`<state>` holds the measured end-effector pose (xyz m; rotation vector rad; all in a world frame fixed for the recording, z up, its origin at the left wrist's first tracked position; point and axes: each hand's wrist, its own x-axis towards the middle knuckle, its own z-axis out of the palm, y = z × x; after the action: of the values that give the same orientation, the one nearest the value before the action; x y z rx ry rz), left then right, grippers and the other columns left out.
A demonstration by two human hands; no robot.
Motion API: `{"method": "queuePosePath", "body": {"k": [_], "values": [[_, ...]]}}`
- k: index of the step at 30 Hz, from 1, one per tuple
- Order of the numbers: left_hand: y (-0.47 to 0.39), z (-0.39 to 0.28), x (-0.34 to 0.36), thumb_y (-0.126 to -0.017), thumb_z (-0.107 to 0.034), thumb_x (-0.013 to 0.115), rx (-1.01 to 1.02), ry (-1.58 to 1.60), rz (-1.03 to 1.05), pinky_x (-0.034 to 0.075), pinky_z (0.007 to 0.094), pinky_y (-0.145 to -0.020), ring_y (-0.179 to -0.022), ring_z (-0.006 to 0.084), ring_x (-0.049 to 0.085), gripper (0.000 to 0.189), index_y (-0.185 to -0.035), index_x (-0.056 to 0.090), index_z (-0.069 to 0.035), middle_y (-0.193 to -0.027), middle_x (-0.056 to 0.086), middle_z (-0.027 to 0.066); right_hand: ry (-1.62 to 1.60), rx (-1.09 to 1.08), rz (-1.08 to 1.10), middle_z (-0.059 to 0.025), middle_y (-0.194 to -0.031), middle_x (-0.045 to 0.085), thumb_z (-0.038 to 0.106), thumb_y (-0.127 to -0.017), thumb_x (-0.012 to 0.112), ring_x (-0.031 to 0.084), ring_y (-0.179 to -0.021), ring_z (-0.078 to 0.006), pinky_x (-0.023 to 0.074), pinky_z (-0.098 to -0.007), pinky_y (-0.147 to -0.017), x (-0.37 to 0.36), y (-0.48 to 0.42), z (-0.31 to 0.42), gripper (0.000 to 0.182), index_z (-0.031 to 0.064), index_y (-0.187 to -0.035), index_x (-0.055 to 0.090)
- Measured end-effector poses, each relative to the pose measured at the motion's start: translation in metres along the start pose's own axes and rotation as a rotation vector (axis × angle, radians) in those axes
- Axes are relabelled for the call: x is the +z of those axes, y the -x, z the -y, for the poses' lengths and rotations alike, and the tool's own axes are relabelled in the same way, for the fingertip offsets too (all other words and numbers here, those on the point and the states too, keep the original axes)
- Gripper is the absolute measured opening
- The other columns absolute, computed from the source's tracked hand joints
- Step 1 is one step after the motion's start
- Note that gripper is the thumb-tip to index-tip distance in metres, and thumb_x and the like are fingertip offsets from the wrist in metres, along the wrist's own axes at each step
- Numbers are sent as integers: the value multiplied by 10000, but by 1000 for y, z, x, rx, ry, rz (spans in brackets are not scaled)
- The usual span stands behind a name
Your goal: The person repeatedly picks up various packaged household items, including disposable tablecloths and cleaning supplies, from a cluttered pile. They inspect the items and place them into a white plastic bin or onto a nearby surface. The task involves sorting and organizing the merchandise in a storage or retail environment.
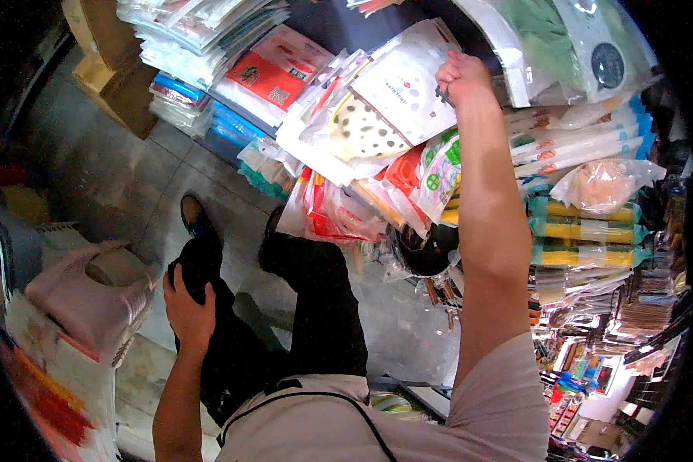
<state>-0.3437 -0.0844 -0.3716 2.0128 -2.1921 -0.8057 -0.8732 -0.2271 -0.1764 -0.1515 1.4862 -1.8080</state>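
Note:
My right hand (466,78) reaches across to the right edge of a white packaged bath towel (407,86), its fingers curled in at that edge. A small dark piece (443,96) shows beneath the fingers; what it is cannot be made out. Through a clear window in the package, cream towel cloth with dark spots (358,127) is visible. The package lies on top of other flat plastic packs. Lower down, my left hand (189,306) rests on my dark-trousered leg, fingers spread, holding nothing.
Stacked clear plastic packs (196,40) and a red-and-white pack (280,66) lie beyond. Cardboard boxes (112,81) stand on the tiled floor (167,156). A pink plastic stool (86,289) is at left. Yellow wrapped rolls (589,231) and a black pan (427,248) are at right.

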Motion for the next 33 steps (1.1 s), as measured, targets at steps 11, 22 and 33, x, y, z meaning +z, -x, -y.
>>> {"method": "queuePosePath", "body": {"k": [11, 22, 33], "values": [[-6, 5, -1, -847, -316, 607, -16, 72, 45, 336, 471, -1038, -1269, 423, 357, 662, -1397, 322, -82, -1422, 290, 253, 143, 127, -49, 17, -507, 273, 64, -924, 458, 249, -397, -99, 218, -255, -397, -5, 23, 11, 71, 11, -969, 468], [-9, 8, 1, -847, -318, 610, 38, 101, 42, 349, 485, -1024, -1259, 432, 364, 664, -1393, 322, -74, -1415, 290, 259, 93, 178, -50, 22, -524, 284, 54, -939, 420, 259, -392, -97, 229, -240, -412, -6, 7, 12, 72, -3, -973, 448], [-8, 11, 2, -846, -340, 611, 67, 118, 5, 369, 487, -1000, -1231, 435, 397, 648, -1381, 348, -84, -1405, 302, 269, -88, 328, -72, -2, -557, 319, 102, -968, 363, 294, -424, -108, 249, -246, -420, -18, -11, 10, 201, -41, -1071, 460]]}}
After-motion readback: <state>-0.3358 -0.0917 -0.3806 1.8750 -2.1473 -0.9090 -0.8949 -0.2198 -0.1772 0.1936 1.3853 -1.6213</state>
